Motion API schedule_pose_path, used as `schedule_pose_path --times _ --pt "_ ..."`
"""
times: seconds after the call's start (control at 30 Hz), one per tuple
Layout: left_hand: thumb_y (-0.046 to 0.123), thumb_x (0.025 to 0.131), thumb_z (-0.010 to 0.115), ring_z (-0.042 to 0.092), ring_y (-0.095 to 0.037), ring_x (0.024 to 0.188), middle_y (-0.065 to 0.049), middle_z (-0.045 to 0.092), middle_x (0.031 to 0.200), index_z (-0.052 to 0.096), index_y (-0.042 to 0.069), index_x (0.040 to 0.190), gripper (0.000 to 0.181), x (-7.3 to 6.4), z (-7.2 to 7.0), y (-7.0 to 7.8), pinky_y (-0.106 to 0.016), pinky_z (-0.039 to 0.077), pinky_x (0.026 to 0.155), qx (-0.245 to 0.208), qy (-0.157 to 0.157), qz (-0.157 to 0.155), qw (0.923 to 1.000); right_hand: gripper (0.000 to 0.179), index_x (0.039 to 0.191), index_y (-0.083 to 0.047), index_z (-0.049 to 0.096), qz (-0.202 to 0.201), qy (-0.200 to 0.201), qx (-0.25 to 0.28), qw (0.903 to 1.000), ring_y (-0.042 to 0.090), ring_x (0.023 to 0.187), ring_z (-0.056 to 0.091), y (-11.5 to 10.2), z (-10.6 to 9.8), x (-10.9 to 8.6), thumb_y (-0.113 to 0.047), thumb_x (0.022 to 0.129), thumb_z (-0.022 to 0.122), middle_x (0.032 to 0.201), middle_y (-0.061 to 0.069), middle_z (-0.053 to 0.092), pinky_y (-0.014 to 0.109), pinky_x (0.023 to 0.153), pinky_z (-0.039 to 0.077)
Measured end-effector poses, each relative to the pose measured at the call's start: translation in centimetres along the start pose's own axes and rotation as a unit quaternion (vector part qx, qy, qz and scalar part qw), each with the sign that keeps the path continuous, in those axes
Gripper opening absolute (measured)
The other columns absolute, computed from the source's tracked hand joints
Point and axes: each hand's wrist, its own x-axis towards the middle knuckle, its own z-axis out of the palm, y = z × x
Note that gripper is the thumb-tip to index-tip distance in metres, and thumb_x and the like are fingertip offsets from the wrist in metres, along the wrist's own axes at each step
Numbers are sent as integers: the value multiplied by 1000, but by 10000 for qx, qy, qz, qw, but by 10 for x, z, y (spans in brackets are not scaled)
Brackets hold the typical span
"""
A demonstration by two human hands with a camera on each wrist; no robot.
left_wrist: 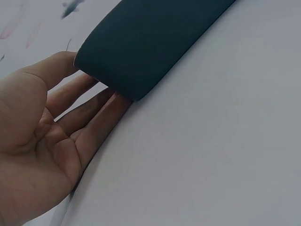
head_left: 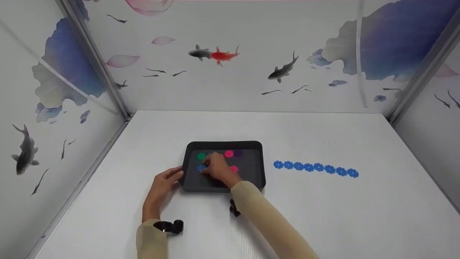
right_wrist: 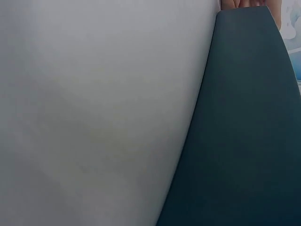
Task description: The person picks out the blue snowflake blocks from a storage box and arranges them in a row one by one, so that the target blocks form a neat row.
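In the head view a dark grey tray [head_left: 248, 178] holds several flower-shaped plastic discs. My right hand [head_left: 219, 169] reaches in over the near wall; its thumb and forefinger pinch a blue flower disc [head_left: 201, 168] on the left. A green disc [head_left: 201, 156] lies just behind it. Pink discs [head_left: 229, 154] and a purple disc [head_left: 238, 153] are on the far side of the hand, which covers part of the tray. My left hand [head_left: 163, 183] rests its fairly straight fingers against the tray's left wall; the left wrist view shows its thumb [left_wrist: 59, 68] at the tray's corner.
Right of the tray, a row of several blue flower discs [head_left: 309, 167] lies on the white table [head_left: 305, 212]. Printed panels enclose the table at the back, left [head_left: 21, 201] and right. The right wrist view shows mostly the tabletop and the tray's outer wall [right_wrist: 240, 117].
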Motion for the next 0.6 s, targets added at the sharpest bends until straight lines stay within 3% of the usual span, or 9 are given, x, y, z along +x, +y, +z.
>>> schedule_pose_path --times 0.6 --pt "30 98 65 47 -29 143 -13 51 152 58 11 141 48 1 0 -1 -47 39 118 -73 -17 -120 9999 34 118 1 72 201 -206 -65 9996 20 104 66 -2 2 2 -16 89 77 119 14 71 36 94 58"
